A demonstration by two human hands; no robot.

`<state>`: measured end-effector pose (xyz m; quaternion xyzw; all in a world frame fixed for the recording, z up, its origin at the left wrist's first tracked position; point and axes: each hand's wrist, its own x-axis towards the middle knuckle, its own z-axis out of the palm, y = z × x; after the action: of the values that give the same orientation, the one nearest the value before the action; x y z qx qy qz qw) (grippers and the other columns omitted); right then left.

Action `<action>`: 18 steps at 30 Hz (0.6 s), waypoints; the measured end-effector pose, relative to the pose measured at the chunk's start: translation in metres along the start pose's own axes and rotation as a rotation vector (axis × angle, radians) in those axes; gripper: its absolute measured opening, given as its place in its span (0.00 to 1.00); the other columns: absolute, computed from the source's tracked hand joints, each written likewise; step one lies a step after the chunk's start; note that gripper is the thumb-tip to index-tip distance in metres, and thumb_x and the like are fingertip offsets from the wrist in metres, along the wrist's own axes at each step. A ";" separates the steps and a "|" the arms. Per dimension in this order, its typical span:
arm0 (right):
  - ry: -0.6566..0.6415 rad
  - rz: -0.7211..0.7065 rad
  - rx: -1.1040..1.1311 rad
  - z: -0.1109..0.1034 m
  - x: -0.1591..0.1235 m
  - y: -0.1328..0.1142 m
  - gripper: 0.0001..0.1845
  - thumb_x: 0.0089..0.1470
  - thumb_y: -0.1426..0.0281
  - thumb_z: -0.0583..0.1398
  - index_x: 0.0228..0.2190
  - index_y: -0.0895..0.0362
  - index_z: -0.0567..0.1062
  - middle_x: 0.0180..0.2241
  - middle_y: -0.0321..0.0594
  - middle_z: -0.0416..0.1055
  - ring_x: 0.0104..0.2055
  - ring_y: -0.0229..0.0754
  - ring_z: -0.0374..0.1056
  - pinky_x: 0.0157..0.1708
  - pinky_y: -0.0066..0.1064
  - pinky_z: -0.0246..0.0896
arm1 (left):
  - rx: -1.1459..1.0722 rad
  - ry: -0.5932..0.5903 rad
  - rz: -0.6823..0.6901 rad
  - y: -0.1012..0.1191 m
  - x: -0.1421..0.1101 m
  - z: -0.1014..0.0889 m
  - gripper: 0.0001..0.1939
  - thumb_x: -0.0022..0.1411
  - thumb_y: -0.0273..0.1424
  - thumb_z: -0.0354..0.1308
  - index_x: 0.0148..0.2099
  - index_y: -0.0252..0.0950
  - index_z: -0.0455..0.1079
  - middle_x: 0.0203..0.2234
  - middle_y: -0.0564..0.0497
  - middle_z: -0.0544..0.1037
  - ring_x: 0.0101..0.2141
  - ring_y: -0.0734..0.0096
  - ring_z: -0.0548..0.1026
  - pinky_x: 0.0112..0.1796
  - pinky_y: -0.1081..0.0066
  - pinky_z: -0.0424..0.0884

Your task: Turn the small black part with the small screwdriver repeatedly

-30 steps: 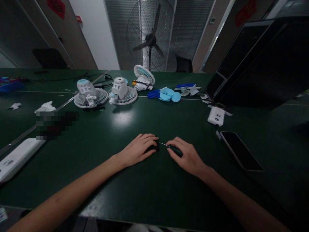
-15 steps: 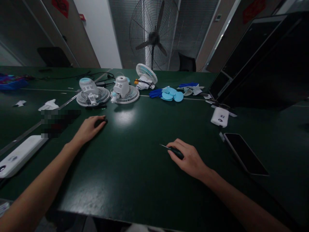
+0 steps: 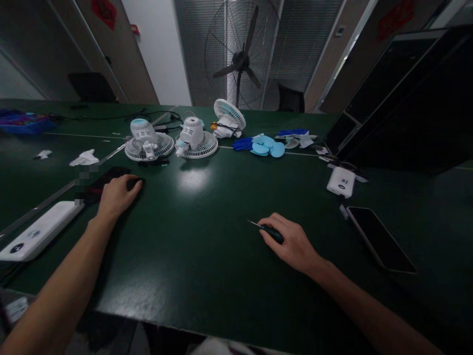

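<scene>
My right hand rests on the dark green table, closed around the dark handle of a screwdriver. Its thin metal shaft points left. Farther to the left, my left hand is curled over a small black object, whose kind I cannot make out. Beside that hand lies a dark, flat item with a red edge, partly blurred. Beyond the hands sit small white fans: one on the left, another in the middle and a third tipped up at the back.
Light-blue fan blades lie beside blue gloves. On the right are a white power bank, a dark-screened phone and a large black screen. A long white device lies left, near crumpled tissue.
My left hand has moved left and slightly nearer with the small black object, toward the dark flat item. The right hand still holds the screwdriver in place. The view has shifted slightly.
</scene>
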<state>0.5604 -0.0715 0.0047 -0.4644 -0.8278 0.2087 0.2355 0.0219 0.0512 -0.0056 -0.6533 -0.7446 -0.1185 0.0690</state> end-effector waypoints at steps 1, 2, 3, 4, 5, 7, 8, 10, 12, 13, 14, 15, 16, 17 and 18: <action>-0.001 0.003 0.000 0.000 0.000 0.000 0.11 0.67 0.67 0.57 0.49 0.53 0.74 0.43 0.41 0.73 0.40 0.42 0.72 0.40 0.34 0.69 | -0.005 0.016 -0.019 -0.001 0.000 0.001 0.25 0.71 0.44 0.48 0.59 0.32 0.72 0.51 0.39 0.77 0.50 0.50 0.74 0.50 0.59 0.68; 0.000 0.005 0.002 0.000 0.000 0.000 0.11 0.67 0.67 0.57 0.49 0.53 0.74 0.43 0.41 0.73 0.41 0.42 0.72 0.40 0.34 0.69 | -0.011 0.031 -0.033 -0.003 0.001 0.002 0.25 0.72 0.43 0.47 0.59 0.33 0.71 0.51 0.39 0.77 0.50 0.50 0.74 0.50 0.58 0.68; 0.000 0.006 0.006 0.000 0.000 0.000 0.11 0.67 0.67 0.57 0.49 0.53 0.74 0.44 0.41 0.73 0.41 0.42 0.72 0.40 0.34 0.69 | -0.018 0.049 -0.045 -0.005 0.001 0.003 0.24 0.72 0.41 0.46 0.60 0.33 0.71 0.50 0.39 0.78 0.49 0.50 0.75 0.50 0.58 0.68; -0.001 0.006 0.010 0.000 0.000 0.000 0.11 0.68 0.67 0.57 0.49 0.53 0.74 0.44 0.41 0.73 0.41 0.42 0.72 0.40 0.34 0.69 | -0.030 0.066 -0.049 -0.008 0.001 0.004 0.23 0.72 0.38 0.46 0.60 0.33 0.71 0.50 0.39 0.78 0.49 0.51 0.75 0.50 0.58 0.68; -0.005 0.007 0.014 0.000 0.000 0.001 0.11 0.68 0.67 0.57 0.49 0.52 0.74 0.44 0.41 0.73 0.41 0.42 0.72 0.39 0.34 0.69 | -0.045 0.082 -0.045 -0.010 0.001 0.006 0.22 0.72 0.36 0.46 0.61 0.33 0.70 0.50 0.40 0.78 0.49 0.51 0.75 0.50 0.58 0.68; -0.013 0.012 0.016 0.000 0.000 0.001 0.11 0.68 0.67 0.57 0.49 0.52 0.74 0.44 0.40 0.73 0.40 0.42 0.72 0.38 0.33 0.69 | -0.077 0.107 -0.023 -0.016 0.002 0.009 0.21 0.70 0.33 0.48 0.61 0.34 0.70 0.49 0.43 0.79 0.49 0.53 0.74 0.49 0.60 0.68; -0.017 0.015 0.015 0.000 0.000 0.000 0.11 0.68 0.67 0.57 0.49 0.52 0.74 0.43 0.40 0.73 0.40 0.42 0.72 0.38 0.33 0.69 | -0.086 0.117 -0.014 -0.019 0.003 0.011 0.21 0.69 0.33 0.49 0.61 0.34 0.70 0.48 0.43 0.79 0.49 0.53 0.74 0.49 0.60 0.68; -0.022 0.021 0.010 0.000 -0.001 0.000 0.11 0.68 0.67 0.57 0.49 0.52 0.74 0.43 0.40 0.73 0.41 0.42 0.72 0.38 0.33 0.69 | -0.079 0.133 0.008 -0.024 0.005 0.015 0.21 0.68 0.33 0.51 0.60 0.33 0.70 0.47 0.44 0.79 0.49 0.53 0.74 0.49 0.60 0.69; -0.026 0.023 0.011 0.000 -0.001 -0.001 0.11 0.68 0.67 0.57 0.49 0.52 0.74 0.43 0.40 0.73 0.41 0.42 0.71 0.39 0.34 0.68 | -0.062 0.136 0.020 -0.028 0.007 0.018 0.22 0.68 0.34 0.51 0.59 0.32 0.72 0.48 0.42 0.78 0.49 0.52 0.73 0.50 0.60 0.69; -0.028 0.023 0.013 -0.001 -0.001 -0.001 0.11 0.68 0.67 0.57 0.49 0.52 0.74 0.44 0.40 0.73 0.41 0.42 0.71 0.39 0.34 0.68 | -0.059 0.129 0.022 -0.030 0.007 0.020 0.21 0.68 0.35 0.51 0.58 0.31 0.73 0.49 0.40 0.77 0.49 0.52 0.73 0.50 0.60 0.69; -0.029 0.022 0.015 -0.001 -0.001 -0.001 0.11 0.68 0.67 0.57 0.49 0.52 0.74 0.44 0.40 0.73 0.41 0.42 0.71 0.39 0.34 0.68 | -0.060 0.119 0.023 -0.032 0.008 0.021 0.21 0.69 0.36 0.50 0.57 0.31 0.74 0.50 0.40 0.76 0.49 0.52 0.73 0.50 0.60 0.69; -0.031 0.021 0.016 -0.001 -0.001 -0.001 0.11 0.68 0.67 0.57 0.49 0.52 0.74 0.44 0.40 0.73 0.41 0.42 0.71 0.39 0.34 0.68 | -0.064 0.110 0.020 -0.033 0.008 0.022 0.21 0.69 0.36 0.50 0.55 0.31 0.76 0.50 0.39 0.76 0.49 0.51 0.73 0.49 0.60 0.69; -0.031 0.021 0.016 -0.001 -0.001 -0.001 0.11 0.68 0.67 0.57 0.49 0.52 0.74 0.44 0.40 0.73 0.41 0.42 0.71 0.39 0.34 0.68 | -0.070 0.105 0.013 -0.034 0.009 0.022 0.20 0.69 0.36 0.50 0.53 0.32 0.77 0.50 0.39 0.75 0.49 0.52 0.73 0.49 0.60 0.69; -0.029 0.022 0.015 -0.001 -0.001 -0.001 0.11 0.68 0.67 0.57 0.49 0.52 0.74 0.44 0.40 0.73 0.41 0.42 0.71 0.39 0.34 0.68 | -0.077 0.104 0.006 -0.035 0.009 0.022 0.20 0.69 0.36 0.50 0.52 0.32 0.78 0.50 0.39 0.75 0.48 0.52 0.74 0.49 0.60 0.70; -0.030 0.023 0.015 -0.001 -0.001 -0.001 0.10 0.67 0.67 0.57 0.49 0.52 0.74 0.44 0.40 0.73 0.41 0.42 0.71 0.39 0.34 0.68 | -0.082 0.107 -0.002 -0.036 0.008 0.022 0.20 0.69 0.36 0.50 0.51 0.32 0.78 0.49 0.39 0.76 0.47 0.53 0.74 0.48 0.60 0.70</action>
<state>0.5608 -0.0722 0.0055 -0.4689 -0.8243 0.2244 0.2241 -0.0134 0.0610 -0.0277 -0.6476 -0.7350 -0.1836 0.0820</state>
